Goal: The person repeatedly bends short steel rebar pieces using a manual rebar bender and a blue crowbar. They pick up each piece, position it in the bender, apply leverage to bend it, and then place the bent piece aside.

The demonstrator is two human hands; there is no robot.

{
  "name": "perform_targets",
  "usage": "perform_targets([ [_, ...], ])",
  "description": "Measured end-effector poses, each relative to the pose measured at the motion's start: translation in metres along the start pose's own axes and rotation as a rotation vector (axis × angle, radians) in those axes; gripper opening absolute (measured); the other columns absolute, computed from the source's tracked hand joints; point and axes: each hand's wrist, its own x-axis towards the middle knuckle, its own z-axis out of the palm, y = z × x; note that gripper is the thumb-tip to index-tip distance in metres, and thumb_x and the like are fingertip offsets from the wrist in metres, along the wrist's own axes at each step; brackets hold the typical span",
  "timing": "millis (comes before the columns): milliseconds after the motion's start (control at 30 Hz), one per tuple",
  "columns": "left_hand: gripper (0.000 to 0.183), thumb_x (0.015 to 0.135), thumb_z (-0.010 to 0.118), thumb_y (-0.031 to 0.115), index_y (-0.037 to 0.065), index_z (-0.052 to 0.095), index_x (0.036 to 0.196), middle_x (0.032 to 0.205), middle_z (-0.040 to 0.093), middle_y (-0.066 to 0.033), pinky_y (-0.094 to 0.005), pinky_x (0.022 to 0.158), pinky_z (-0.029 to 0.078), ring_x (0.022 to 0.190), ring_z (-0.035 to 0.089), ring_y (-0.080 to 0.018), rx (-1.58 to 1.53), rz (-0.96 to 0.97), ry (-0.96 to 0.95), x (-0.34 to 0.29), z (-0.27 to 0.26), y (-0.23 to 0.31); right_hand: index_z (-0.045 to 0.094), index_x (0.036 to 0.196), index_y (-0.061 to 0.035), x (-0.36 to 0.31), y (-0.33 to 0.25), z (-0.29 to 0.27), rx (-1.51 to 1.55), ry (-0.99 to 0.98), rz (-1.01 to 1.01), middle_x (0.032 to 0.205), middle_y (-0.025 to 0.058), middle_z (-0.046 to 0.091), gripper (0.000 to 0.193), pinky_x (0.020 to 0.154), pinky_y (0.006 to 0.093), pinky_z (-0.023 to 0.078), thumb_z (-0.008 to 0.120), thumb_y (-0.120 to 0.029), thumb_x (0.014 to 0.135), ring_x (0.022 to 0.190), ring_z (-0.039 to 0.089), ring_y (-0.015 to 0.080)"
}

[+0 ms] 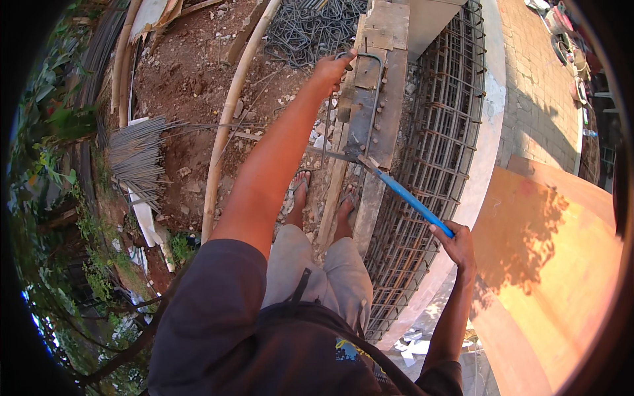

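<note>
My left hand [333, 74] reaches forward, its fingers closed around a thin steel rod [380, 80] bent into an angular stirrup shape. The rod passes over a metal plate [360, 112] with upright pegs, fixed on a wooden plank bench [391, 86]. At my right, my right hand [456, 244] is wrapped round the end of a bending bar with a blue handle [413, 201]. The bar's metal head sits at the near end of the plate, by the rod. Exactly how the head meets the rod is too small to tell.
Long rebar cages [439, 112] lie right of the bench. A heap of bent stirrups [310, 30] lies beyond it, and a bundle of cut rods [137, 155] at left. A bamboo pole [228, 112] crosses the rubble ground. Orange-brown sheets [548, 264] stand at right.
</note>
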Motion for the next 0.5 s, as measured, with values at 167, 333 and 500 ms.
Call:
perform_targets([
  [167,0.062,0.092,0.083,0.059,0.001,0.065,0.104,0.066,0.029,0.0067,-0.0294,0.044,0.022,0.05,0.029,-0.0073,0.002,-0.032,0.027,0.001,0.002,0.003,0.085,0.106,-0.0087,-0.001,-0.006,0.0,0.041,-0.004,0.034,0.068,0.0086,0.069,0.044,0.068,0.0386,0.053,0.083,-0.05,0.091,0.064,0.066,0.0191],
  [333,0.062,0.092,0.083,0.059,0.0,0.064,0.1,0.066,0.03,0.007,-0.0298,0.044,0.022,0.05,0.026,-0.0075,-0.058,-0.098,-0.047,0.009,-0.004,0.005,0.085,0.104,-0.0093,-0.006,0.003,0.024,0.056,0.065,0.077,0.069,0.0095,0.072,0.045,0.069,0.0391,0.054,0.084,-0.052,0.09,0.065,0.069,0.0205],
  [500,0.059,0.092,0.084,0.059,0.005,0.059,0.09,0.066,0.029,0.0076,-0.0293,0.045,0.02,0.05,0.024,-0.0075,-0.056,-0.072,-0.026,0.007,-0.003,0.003,0.085,0.1,-0.0092,-0.004,-0.008,0.011,-0.069,0.088,0.058,0.071,0.011,0.074,0.047,0.068,0.042,0.055,0.084,-0.055,0.089,0.066,0.072,0.0252],
])
